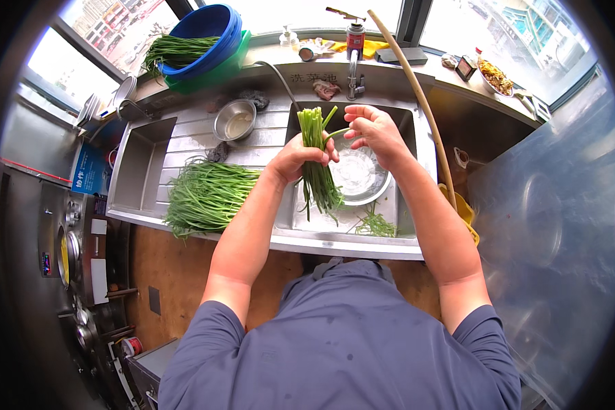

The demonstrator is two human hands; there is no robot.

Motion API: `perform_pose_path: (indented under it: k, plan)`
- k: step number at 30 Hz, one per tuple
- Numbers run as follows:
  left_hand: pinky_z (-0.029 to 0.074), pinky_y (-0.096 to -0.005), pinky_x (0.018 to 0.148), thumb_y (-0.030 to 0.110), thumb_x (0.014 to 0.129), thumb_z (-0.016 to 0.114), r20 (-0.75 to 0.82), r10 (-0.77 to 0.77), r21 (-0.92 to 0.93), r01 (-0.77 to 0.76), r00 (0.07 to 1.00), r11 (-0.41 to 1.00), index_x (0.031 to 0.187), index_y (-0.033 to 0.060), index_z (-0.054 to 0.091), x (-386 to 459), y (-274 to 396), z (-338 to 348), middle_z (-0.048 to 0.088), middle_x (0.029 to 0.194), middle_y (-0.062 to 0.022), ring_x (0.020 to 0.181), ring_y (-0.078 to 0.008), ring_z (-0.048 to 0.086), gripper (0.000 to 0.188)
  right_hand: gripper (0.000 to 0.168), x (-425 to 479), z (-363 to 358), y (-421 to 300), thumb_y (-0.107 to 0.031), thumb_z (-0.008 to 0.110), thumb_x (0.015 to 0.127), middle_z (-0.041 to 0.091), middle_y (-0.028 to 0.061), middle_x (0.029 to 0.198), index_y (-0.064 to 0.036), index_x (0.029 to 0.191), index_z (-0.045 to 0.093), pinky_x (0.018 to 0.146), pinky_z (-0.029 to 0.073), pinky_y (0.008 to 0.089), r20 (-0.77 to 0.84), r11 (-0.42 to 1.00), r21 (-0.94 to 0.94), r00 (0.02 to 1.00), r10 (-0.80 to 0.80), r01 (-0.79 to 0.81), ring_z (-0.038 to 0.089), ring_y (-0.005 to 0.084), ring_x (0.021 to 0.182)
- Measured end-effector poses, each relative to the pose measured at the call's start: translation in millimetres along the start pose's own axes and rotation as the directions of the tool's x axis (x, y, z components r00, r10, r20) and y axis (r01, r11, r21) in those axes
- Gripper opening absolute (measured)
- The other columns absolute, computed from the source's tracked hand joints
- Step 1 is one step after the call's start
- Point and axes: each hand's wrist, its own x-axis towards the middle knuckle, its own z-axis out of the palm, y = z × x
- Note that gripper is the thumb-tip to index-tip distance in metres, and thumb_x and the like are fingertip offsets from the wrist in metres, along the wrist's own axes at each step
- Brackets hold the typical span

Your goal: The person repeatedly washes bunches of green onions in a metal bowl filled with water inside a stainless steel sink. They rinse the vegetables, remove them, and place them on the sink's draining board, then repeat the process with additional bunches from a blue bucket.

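My left hand [307, 154] is closed around a bunch of long green stalks that look like garlic chives [315, 166]. Their cut ends point away from me and the leaf tips hang towards me, above the sink basin [307, 218]. Just right of the bunch is my right hand [371, 128], its fingers bent. One stalk curves out of the bunch to those fingertips; whether they pinch it cannot be made out. Below my hands a round metal bowl [359, 177] with water stands in the basin. Loose green scraps [376, 224] lie nearer me on the basin floor.
A large pile of chives [210, 197] covers part of the ribbed drainboard, with a small steel bowl [234, 120] behind it. A faucet [353, 77] rises at the back. A long wooden stick [415, 87] leans along the sink's right side. Stacked blue basins [205, 43] hold more greens.
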Motion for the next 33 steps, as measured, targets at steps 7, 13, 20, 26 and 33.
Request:
perform_pose_path:
  k: [7,13,20,26,33]
  plan:
    - [0.047,-0.0403,0.093,0.009,0.068,0.067,0.024,-0.049,0.028,0.048,0.999,0.998,0.084,0.0035,0.057,-15.7,9.7,0.4,0.062,0.075,-0.0102,0.077,-0.0222,0.061,0.020,0.050,16.9,4.4,7.4,-0.048,0.053,0.093,0.066,0.0056,0.092,-0.002,0.105,0.069,0.070,0.049,0.0304,0.199,0.921,0.222,0.940,0.279,-0.320,0.060,0.0138,0.075]
    - [0.049,-0.0386,0.089,0.008,0.069,0.067,-0.011,-0.055,0.112,0.056,0.998,0.992,0.085,0.0033,0.057,-22.3,16.9,3.5,0.061,0.076,-0.0089,0.079,-0.0223,0.062,0.019,0.025,20.4,3.4,15.6,-0.028,0.068,0.088,0.065,0.0010,0.083,-0.004,0.098,0.069,0.061,0.047,0.0230,0.389,0.956,0.039,0.885,0.255,-0.292,0.058,0.0079,0.068]
    - [0.047,-0.0435,0.092,0.006,0.070,0.066,-0.097,-0.061,0.257,0.085,0.993,0.963,0.085,0.0083,0.052,-22.7,22.7,15.0,0.056,0.074,-0.0048,0.075,-0.0192,0.059,0.021,0.020,11.9,16.8,-4.2,-0.015,0.072,0.084,0.068,0.0075,0.075,0.003,0.093,0.072,0.062,0.050,0.0276,0.382,0.893,-0.361,0.916,-0.120,0.268,0.058,0.0109,0.064]
    - [0.051,-0.0378,0.085,0.001,0.069,0.066,-0.149,-0.032,0.256,0.070,0.988,0.964,0.090,0.0034,0.059,-8.2,17.0,19.0,0.060,0.080,-0.0052,0.075,-0.0200,0.063,0.023,0.020,14.7,1.6,8.3,-0.016,0.067,0.084,0.065,0.0099,0.069,0.003,0.090,0.071,0.060,0.049,0.0307,0.407,0.761,-0.362,0.826,-0.391,0.538,0.059,0.0150,0.061]
    - [0.049,-0.0460,0.095,0.006,0.076,0.058,-0.109,0.237,-0.040,-0.242,0.965,0.969,0.086,0.0096,0.049,-27.1,63.0,21.9,0.050,0.071,-0.0033,0.076,-0.0187,0.053,0.013,0.024,-11.7,-73.3,37.4,-0.015,0.051,0.091,0.043,-0.0015,0.060,-0.009,0.068,0.046,0.047,0.036,0.0246,0.067,0.871,0.479,0.985,-0.157,0.106,0.043,0.0087,0.048]
